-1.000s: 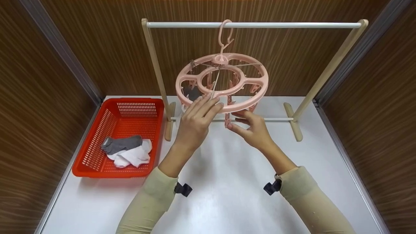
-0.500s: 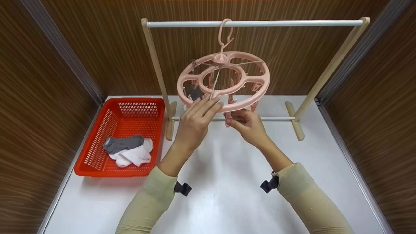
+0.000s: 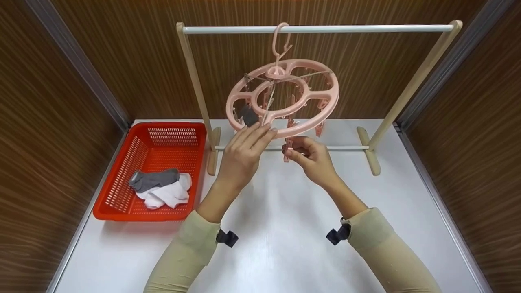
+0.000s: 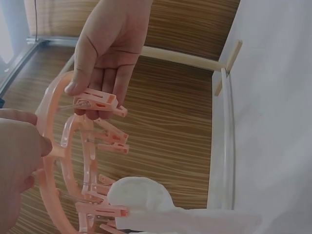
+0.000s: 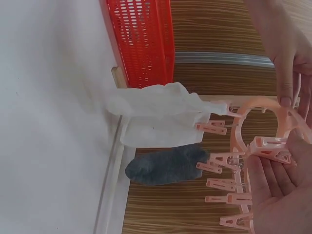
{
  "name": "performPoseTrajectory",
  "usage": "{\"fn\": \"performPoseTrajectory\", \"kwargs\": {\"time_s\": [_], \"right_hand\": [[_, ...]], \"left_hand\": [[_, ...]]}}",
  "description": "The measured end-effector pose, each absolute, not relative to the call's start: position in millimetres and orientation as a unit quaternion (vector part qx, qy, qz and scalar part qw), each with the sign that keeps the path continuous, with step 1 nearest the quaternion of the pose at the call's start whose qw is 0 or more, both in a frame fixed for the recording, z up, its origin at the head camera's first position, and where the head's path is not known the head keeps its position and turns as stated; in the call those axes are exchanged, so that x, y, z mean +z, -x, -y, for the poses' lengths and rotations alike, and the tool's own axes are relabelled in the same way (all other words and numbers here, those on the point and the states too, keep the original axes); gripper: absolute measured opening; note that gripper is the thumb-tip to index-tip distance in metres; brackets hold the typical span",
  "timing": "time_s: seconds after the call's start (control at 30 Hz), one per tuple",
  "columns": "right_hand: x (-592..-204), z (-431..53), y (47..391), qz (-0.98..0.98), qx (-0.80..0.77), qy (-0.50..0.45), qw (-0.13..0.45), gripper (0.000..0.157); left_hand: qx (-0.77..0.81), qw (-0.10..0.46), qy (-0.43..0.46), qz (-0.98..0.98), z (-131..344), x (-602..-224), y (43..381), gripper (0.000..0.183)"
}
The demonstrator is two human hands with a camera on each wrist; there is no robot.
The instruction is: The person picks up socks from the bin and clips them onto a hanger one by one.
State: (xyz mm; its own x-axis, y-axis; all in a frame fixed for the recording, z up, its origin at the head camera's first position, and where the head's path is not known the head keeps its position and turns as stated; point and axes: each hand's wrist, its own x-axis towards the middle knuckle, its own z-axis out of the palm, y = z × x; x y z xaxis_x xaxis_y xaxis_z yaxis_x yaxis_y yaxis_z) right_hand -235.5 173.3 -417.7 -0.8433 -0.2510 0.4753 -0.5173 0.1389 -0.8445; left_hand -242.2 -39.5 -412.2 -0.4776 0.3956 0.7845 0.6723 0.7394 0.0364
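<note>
A round pink clip hanger (image 3: 325,110) hangs by its hook from a white rail. My left hand (image 3: 242,156) grips its front rim, fingers over the top and the thumb seen below in the right wrist view. Under the rim, my right hand (image 3: 311,156) pinches a pink clothespin (image 4: 100,99) between thumb and fingers; nothing is between that clothespin's jaws. Two white socks (image 5: 156,131) and a grey sock (image 5: 168,165) hang from other clothespins on the left side of the hanger. From the head view they are mostly hidden.
A red basket (image 3: 97,203) stands to the left, holding a grey sock (image 3: 154,180) and white socks (image 3: 169,195). The rack's wooden feet (image 3: 368,150) rest on the white table (image 3: 285,252). Wood-patterned walls enclose the back and sides.
My right thumb and fingers have closed on the hanging clothespin. The hanger has tilted and shifted slightly right and up, while my left hand stays on its rim.
</note>
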Motion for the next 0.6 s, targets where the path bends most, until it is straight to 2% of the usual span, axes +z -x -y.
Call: {"fn": "performPoseTrajectory", "kwargs": {"time_s": [0.33,0.6], "right_hand": [[-419,-172,237,0.745,0.611,-0.247,0.104,0.020],[-422,-173,236,0.746,0.614,-0.237,0.101,0.021]], "left_hand": [[-0.197,0.406,0.301,0.840,56,-425,238,0.038],[-0.203,0.389,0.241,0.866,110,-447,237,0.041]]}}
